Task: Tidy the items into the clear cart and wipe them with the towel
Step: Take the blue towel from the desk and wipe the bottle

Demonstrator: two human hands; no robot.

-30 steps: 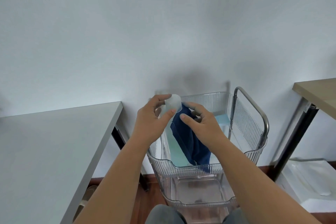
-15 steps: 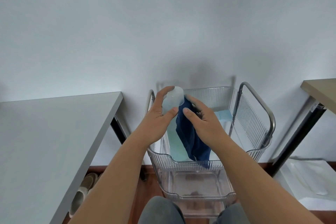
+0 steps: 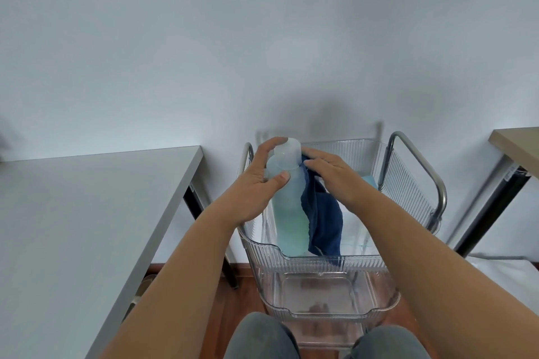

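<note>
A tall translucent bottle [image 3: 288,213] with pale blue-green liquid stands upright in the top basket of the clear cart [image 3: 326,259]. My left hand [image 3: 259,183] is wrapped around its upper part, thumb on the front. My right hand [image 3: 332,175] presses a dark blue towel [image 3: 323,221] against the bottle's right side; the towel hangs down into the basket. A light blue item [image 3: 369,181] lies in the basket behind my right wrist, mostly hidden.
A grey table [image 3: 87,213] stands to the left of the cart. A wooden-topped table [image 3: 516,146] with black legs is at the right, with white sheeting [image 3: 504,274] on the floor beneath. The cart's lower basket [image 3: 320,297] holds nothing visible. My knees show at the bottom.
The bottle has come down and now stands in the top basket. Both hands stayed on it, the right one still holding the towel against its side. The view shifted slightly.
</note>
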